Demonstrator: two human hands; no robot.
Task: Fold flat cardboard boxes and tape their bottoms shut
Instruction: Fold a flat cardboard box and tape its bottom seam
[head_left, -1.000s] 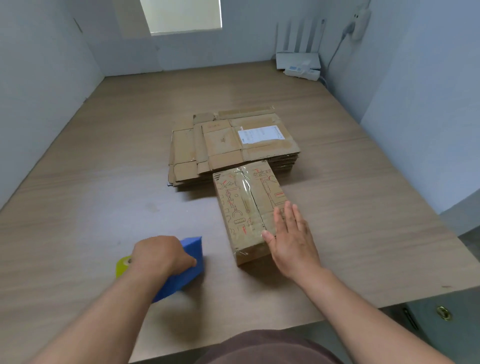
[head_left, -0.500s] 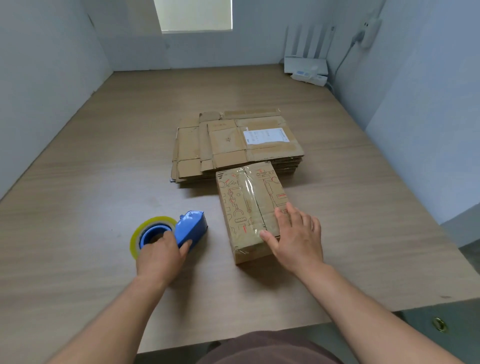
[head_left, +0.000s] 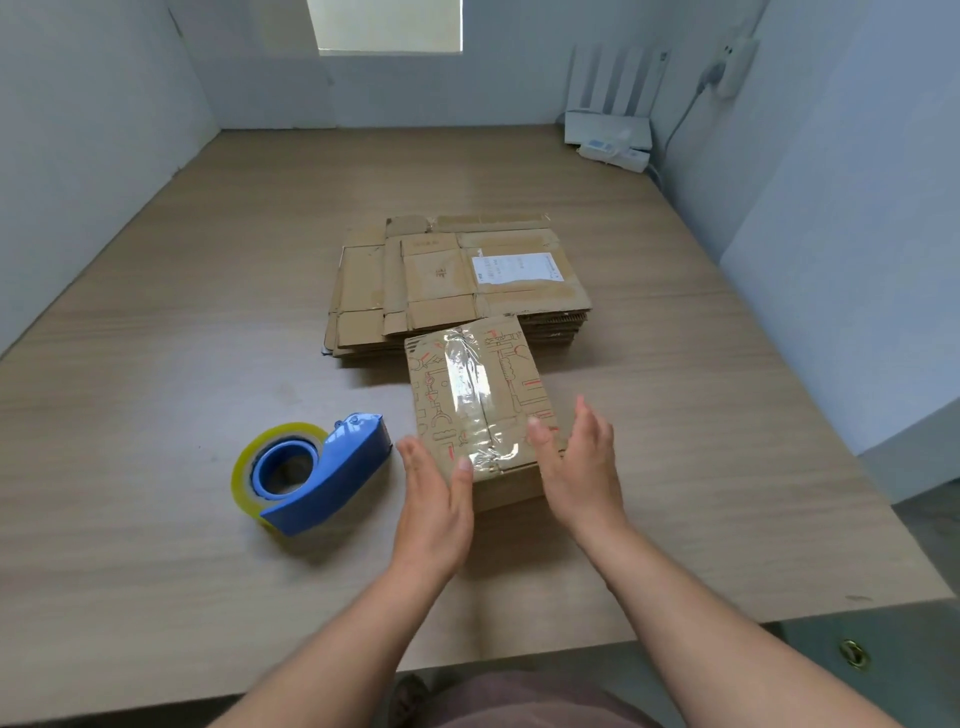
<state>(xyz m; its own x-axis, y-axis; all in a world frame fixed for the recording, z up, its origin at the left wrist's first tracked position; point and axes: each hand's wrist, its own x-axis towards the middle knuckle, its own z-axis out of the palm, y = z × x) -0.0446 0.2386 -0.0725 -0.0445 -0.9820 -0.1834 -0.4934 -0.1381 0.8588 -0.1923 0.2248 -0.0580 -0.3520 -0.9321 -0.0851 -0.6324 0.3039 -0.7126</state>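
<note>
A small folded cardboard box (head_left: 478, 395) with printed orange lines sits upside down on the table, a strip of clear tape along its bottom seam. My left hand (head_left: 434, 493) is at its near left corner, fingers straight, thumb by the taped edge. My right hand (head_left: 579, 462) is at its near right side, fingers straight. Both hands flank the box without gripping it. A blue tape dispenser (head_left: 311, 475) with a yellowish tape roll lies on the table left of the box, untouched. Behind the box lies a stack of flat cardboard boxes (head_left: 457, 280).
The wooden table (head_left: 156, 415) is walled in on the left, back and right. A white router and a power strip (head_left: 610, 135) sit at the back right corner. The table's near edge runs close to my body.
My left hand let go of the tape dispenser, which now lies on the table, and moved right to the box. My right hand lifted off the box top to its right side.
</note>
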